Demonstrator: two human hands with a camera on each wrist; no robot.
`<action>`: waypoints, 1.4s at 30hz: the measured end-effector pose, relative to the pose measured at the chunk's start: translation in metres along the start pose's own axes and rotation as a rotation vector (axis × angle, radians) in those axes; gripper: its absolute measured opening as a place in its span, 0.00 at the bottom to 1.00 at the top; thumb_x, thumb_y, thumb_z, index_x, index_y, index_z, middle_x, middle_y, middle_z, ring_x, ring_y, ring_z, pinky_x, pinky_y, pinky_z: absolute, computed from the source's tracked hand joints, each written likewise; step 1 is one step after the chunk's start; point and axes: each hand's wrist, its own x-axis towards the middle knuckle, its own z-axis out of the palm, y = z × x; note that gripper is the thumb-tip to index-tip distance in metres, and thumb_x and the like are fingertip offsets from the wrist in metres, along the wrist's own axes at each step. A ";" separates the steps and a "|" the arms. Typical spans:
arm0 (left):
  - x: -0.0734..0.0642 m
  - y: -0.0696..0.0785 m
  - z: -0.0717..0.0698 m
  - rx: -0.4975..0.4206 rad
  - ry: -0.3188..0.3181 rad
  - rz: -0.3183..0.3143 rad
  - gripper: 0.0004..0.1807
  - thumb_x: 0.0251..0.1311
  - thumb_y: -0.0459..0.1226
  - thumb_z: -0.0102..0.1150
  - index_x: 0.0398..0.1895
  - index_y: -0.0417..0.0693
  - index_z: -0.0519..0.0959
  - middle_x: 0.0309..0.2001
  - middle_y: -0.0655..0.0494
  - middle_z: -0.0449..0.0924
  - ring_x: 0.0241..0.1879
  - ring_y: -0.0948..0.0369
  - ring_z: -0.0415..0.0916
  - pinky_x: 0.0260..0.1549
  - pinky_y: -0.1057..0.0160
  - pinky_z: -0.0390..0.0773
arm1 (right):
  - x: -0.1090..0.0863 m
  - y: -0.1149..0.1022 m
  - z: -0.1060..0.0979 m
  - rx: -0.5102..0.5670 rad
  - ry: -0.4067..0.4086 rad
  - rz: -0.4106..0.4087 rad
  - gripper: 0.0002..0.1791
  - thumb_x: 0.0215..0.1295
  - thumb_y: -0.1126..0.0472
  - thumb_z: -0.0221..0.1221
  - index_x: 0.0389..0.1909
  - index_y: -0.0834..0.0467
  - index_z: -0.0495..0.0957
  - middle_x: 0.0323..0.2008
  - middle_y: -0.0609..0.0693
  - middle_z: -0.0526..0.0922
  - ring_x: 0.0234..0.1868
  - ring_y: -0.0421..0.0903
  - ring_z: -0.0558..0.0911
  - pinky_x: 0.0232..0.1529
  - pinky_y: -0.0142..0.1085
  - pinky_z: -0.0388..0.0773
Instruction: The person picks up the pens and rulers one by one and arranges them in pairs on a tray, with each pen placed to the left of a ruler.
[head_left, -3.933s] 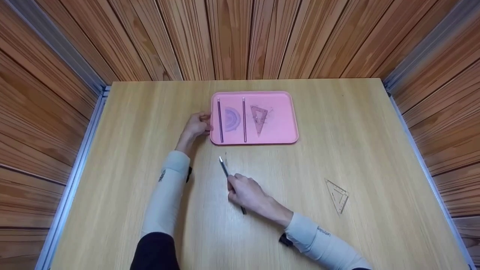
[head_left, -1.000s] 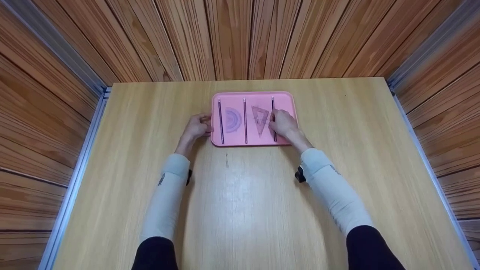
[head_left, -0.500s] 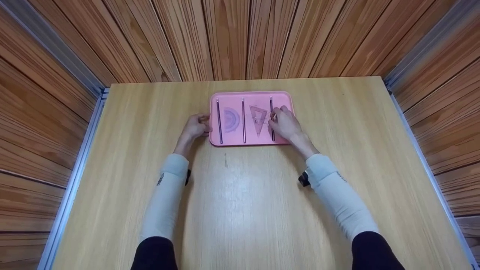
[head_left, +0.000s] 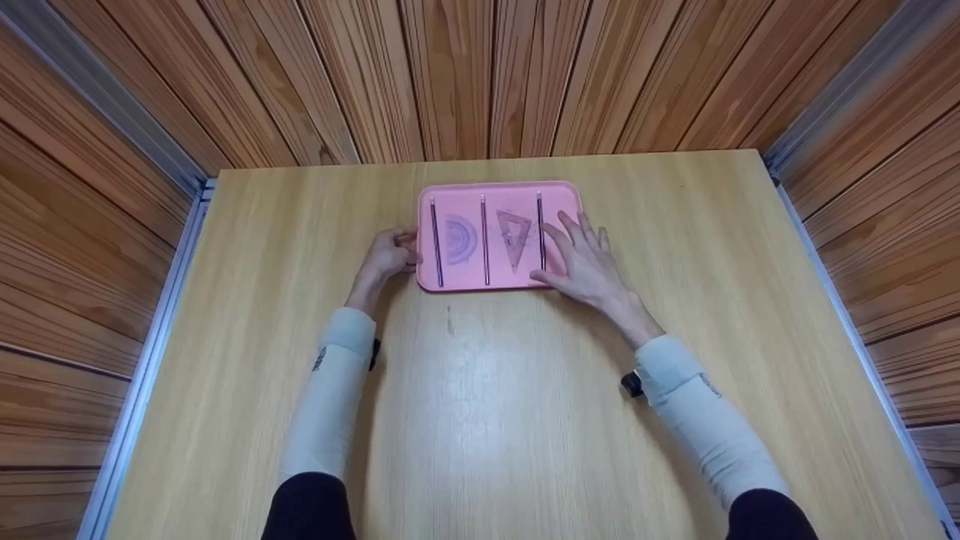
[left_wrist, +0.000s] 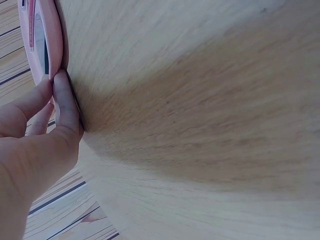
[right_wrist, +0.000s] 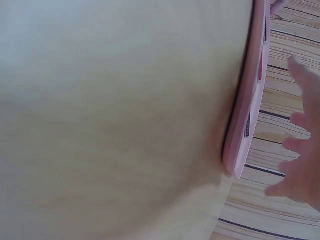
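Observation:
The pink tray [head_left: 561,196] lies flat toward the back of the table. My left hand [head_left: 386,255] pinches its left rim; in the left wrist view the thumb and a finger meet at the edge [left_wrist: 56,40]. On the tray are a dark pencil [head_left: 436,244] at left, a clear protractor [head_left: 460,240], a second pencil [head_left: 484,240], a clear set square [head_left: 513,234] and a third pencil [head_left: 540,217]. My right hand [head_left: 589,270] spreads over the tray's right end, fingers apart, holding nothing. Its thumb overlaps the third pencil's lower end in the head view.
The light wooden table [head_left: 480,420] extends in front of the tray and to both sides. Wood-plank walls [head_left: 457,82] stand behind and at the sides, with metal rails [head_left: 150,345] along the table's side edges.
The right hand carried a pencil to the tray's right part, laid it there, then let go and spread its fingers. The set square earlier on the table at right is no longer visible.

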 end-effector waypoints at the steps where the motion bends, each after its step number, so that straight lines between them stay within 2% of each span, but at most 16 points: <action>1: 0.000 0.000 0.000 -0.001 -0.001 -0.002 0.33 0.61 0.21 0.49 0.70 0.47 0.69 0.55 0.45 0.78 0.37 0.58 0.78 0.38 0.62 0.83 | -0.004 0.001 0.000 -0.013 -0.002 0.001 0.51 0.58 0.28 0.57 0.77 0.50 0.56 0.79 0.58 0.48 0.79 0.65 0.42 0.72 0.70 0.39; 6: -0.001 0.001 0.001 0.005 0.001 -0.022 0.33 0.62 0.21 0.51 0.70 0.50 0.69 0.52 0.47 0.77 0.39 0.58 0.78 0.43 0.59 0.83 | -0.024 0.004 -0.003 -0.069 -0.004 0.002 0.56 0.55 0.23 0.54 0.79 0.47 0.50 0.80 0.57 0.41 0.79 0.66 0.39 0.71 0.71 0.36; 14: -0.005 0.002 -0.002 0.023 0.009 -0.007 0.32 0.63 0.23 0.51 0.71 0.48 0.69 0.55 0.47 0.77 0.43 0.56 0.78 0.43 0.60 0.83 | -0.050 0.009 -0.003 -0.062 -0.031 0.031 0.56 0.55 0.22 0.54 0.79 0.46 0.51 0.80 0.56 0.42 0.78 0.67 0.40 0.71 0.72 0.35; 18: -0.006 0.001 -0.001 0.016 0.016 -0.013 0.32 0.62 0.23 0.53 0.70 0.49 0.69 0.53 0.46 0.77 0.44 0.55 0.78 0.44 0.60 0.83 | -0.065 0.015 -0.003 -0.073 -0.050 0.049 0.56 0.56 0.25 0.57 0.79 0.49 0.51 0.80 0.58 0.44 0.78 0.69 0.42 0.70 0.73 0.35; 21: -0.006 -0.001 0.000 0.015 0.013 0.008 0.32 0.61 0.22 0.53 0.70 0.47 0.69 0.50 0.45 0.77 0.41 0.56 0.78 0.42 0.60 0.83 | -0.078 0.022 -0.005 -0.084 -0.058 0.055 0.56 0.56 0.25 0.58 0.78 0.51 0.52 0.79 0.60 0.46 0.77 0.71 0.43 0.69 0.74 0.36; 27: -0.006 0.000 0.003 0.026 0.020 0.042 0.32 0.61 0.22 0.53 0.70 0.44 0.69 0.52 0.45 0.76 0.38 0.57 0.77 0.39 0.61 0.83 | -0.101 0.040 -0.013 -0.103 -0.050 0.066 0.56 0.55 0.24 0.57 0.77 0.52 0.55 0.78 0.62 0.48 0.77 0.71 0.43 0.69 0.74 0.39; 34: -0.006 0.001 0.003 0.007 0.015 0.006 0.32 0.61 0.22 0.54 0.70 0.48 0.70 0.51 0.46 0.77 0.40 0.57 0.78 0.40 0.62 0.83 | -0.128 0.054 -0.024 -0.039 -0.045 0.132 0.56 0.55 0.27 0.60 0.77 0.55 0.55 0.78 0.64 0.47 0.76 0.72 0.41 0.70 0.73 0.39; 42: -0.005 -0.001 0.003 0.013 0.009 0.026 0.32 0.61 0.22 0.54 0.70 0.46 0.69 0.49 0.46 0.76 0.39 0.57 0.78 0.40 0.62 0.83 | -0.162 0.062 -0.031 -0.015 -0.044 0.177 0.53 0.57 0.31 0.62 0.75 0.56 0.57 0.76 0.66 0.52 0.75 0.73 0.45 0.67 0.75 0.43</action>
